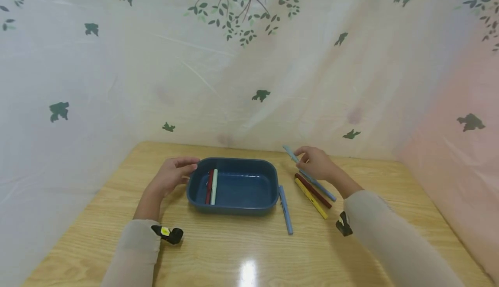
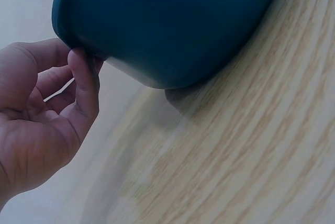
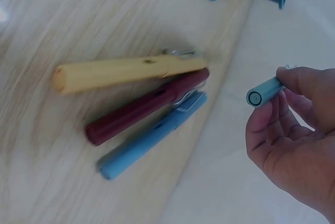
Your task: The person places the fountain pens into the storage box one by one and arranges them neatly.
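My left hand (image 1: 171, 176) pinches the rim of a dark blue rectangular tray (image 1: 239, 211) at its far left corner; in the left wrist view the thumb (image 2: 85, 85) lies against the outside. Inside the tray, a dark red pen (image 1: 209, 187) and a pale mint pen (image 1: 214, 187) lie side by side at the left end. Over the table to the right, my right hand (image 1: 316, 163) holds a light blue-green pen (image 3: 264, 92) between thumb and fingers. Beneath that hand lie a blue pen (image 3: 152, 137), a dark red pen (image 3: 146, 108) and a yellow pen (image 3: 115, 75).
Another blue pen (image 1: 286, 211) rests on the wooden table (image 1: 218, 252) close by the tray's right side. Behind the table hangs a pale curtain (image 1: 218, 96) printed with leaves and birds. Dark wrist cameras are strapped at both sleeves (image 1: 136, 243).
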Motion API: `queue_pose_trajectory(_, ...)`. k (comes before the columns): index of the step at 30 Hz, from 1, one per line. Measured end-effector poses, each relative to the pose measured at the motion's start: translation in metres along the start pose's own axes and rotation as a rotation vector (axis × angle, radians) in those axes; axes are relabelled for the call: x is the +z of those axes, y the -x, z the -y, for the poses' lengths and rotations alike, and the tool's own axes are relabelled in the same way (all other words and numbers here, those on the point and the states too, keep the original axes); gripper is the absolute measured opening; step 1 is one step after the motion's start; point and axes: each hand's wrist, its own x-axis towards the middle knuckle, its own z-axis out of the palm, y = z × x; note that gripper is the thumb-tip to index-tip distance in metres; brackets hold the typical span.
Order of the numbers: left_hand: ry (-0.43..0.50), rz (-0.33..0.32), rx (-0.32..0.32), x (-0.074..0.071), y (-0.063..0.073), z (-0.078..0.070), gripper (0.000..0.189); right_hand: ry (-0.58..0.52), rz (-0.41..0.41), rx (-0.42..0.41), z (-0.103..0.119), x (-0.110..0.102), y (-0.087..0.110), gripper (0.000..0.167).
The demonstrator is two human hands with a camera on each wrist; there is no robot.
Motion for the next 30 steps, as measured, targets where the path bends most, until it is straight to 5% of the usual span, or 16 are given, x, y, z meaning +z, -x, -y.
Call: queue_pose_trajectory(30,-0.003,0.001,-0.005,0.0,0.001,-0.004,0.042,-0.044,0.04,-0.021,0.064,0.022,-0.033,0.035)
